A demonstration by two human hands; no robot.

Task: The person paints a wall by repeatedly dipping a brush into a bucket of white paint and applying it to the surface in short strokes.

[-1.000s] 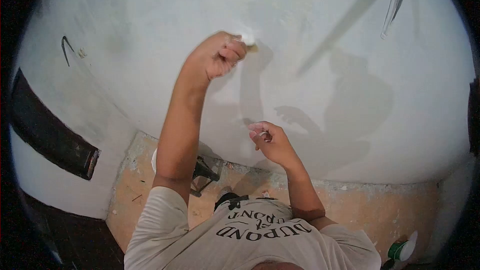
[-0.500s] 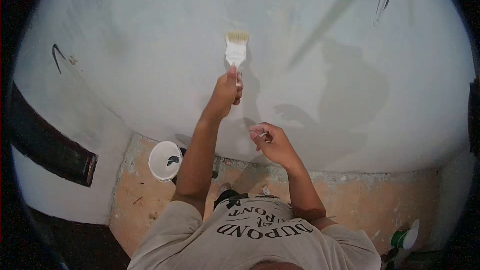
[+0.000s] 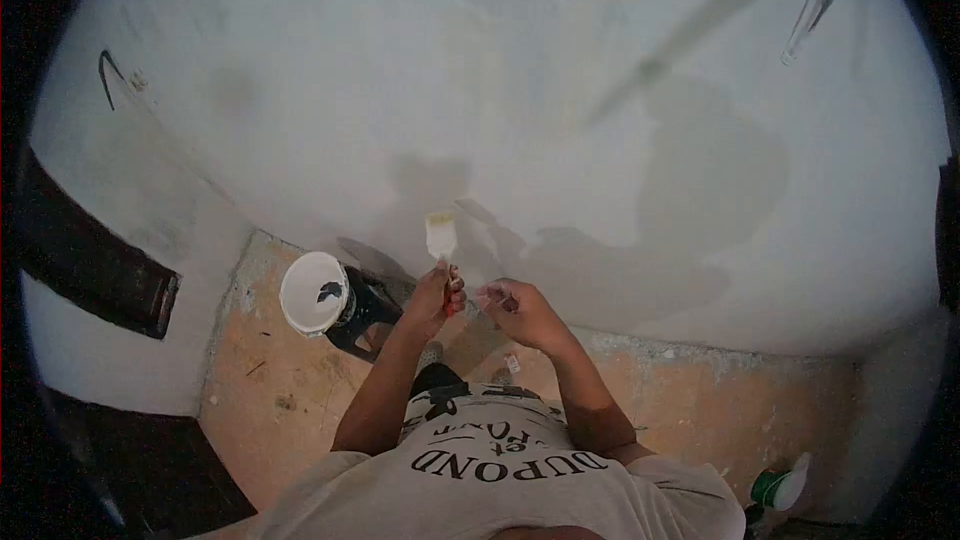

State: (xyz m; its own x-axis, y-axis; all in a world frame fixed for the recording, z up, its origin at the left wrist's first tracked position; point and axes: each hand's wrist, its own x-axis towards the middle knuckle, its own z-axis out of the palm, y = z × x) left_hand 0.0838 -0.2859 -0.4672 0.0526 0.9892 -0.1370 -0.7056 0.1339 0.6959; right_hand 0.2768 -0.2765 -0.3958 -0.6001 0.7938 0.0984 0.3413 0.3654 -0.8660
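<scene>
In the head view my left hand (image 3: 433, 300) is closed round the handle of a paintbrush (image 3: 441, 236). The brush points up, away from me, its pale bristles wet-looking and its body coated in white. Close beside it, my right hand (image 3: 515, 310) has its fingers curled in a pinch; whether something small sits in them cannot be made out. White smears mark those fingertips. Behind both hands rises a pale painted wall (image 3: 560, 160), with their shadows on it.
To the left, a white bucket (image 3: 316, 293) with a dark patch inside sits on a dark stand (image 3: 366, 315). A green-and-white container (image 3: 780, 485) lies at the lower right. A dark hook (image 3: 108, 80) protrudes at left, and clear plastic (image 3: 822, 0) hangs upper right.
My left hand has come down and back from the wall, bringing the paintbrush nearer my body. My right hand has moved lower and slightly left, so the two hands are closer together.
</scene>
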